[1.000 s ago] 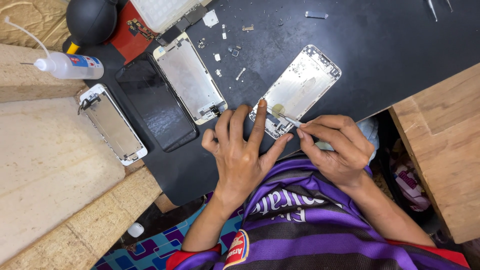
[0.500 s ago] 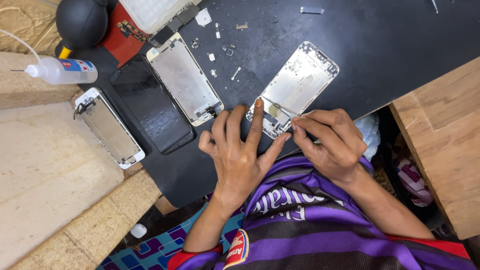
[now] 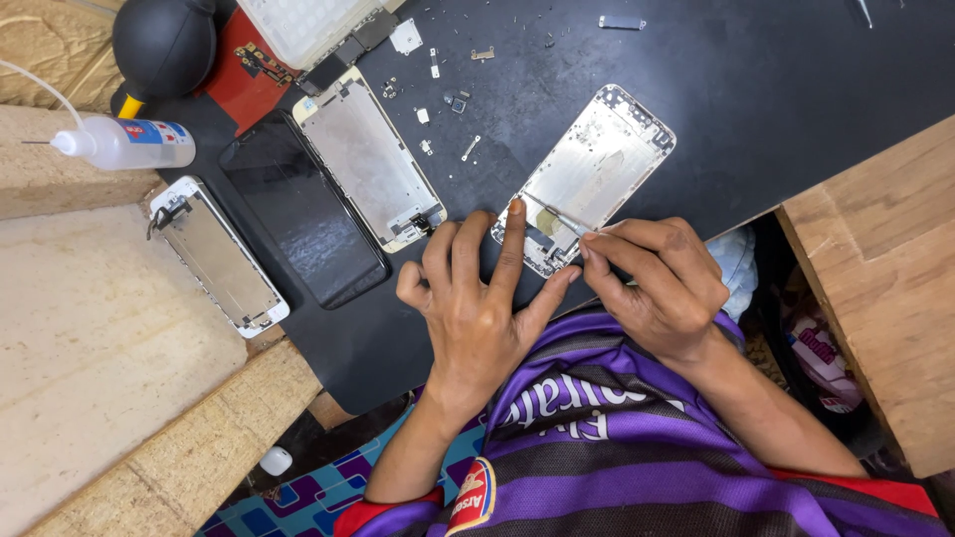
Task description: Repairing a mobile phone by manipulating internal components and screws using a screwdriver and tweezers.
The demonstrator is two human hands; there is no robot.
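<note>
A silver phone housing (image 3: 595,169), opened and bare inside, lies slanted on the black work mat (image 3: 756,109). My left hand (image 3: 477,298) rests flat on the mat, its index fingertip and thumb pressing the housing's near end. My right hand (image 3: 662,283) pinches a thin metal tool (image 3: 559,221) whose tip touches the inside of the housing near that end.
Left of my hands lie a dark phone screen (image 3: 303,224), a metal-backed display panel (image 3: 373,159) and another panel (image 3: 219,257) on the stone ledge. A squeeze bottle (image 3: 124,144), a black rubber blower (image 3: 164,45), small screws and brackets (image 3: 453,99) sit farther off. A wooden surface (image 3: 885,288) is at right.
The view has shifted slightly. My right hand has brought the tool tip a little further into the housing; my left hand stays pressed on its near end.
</note>
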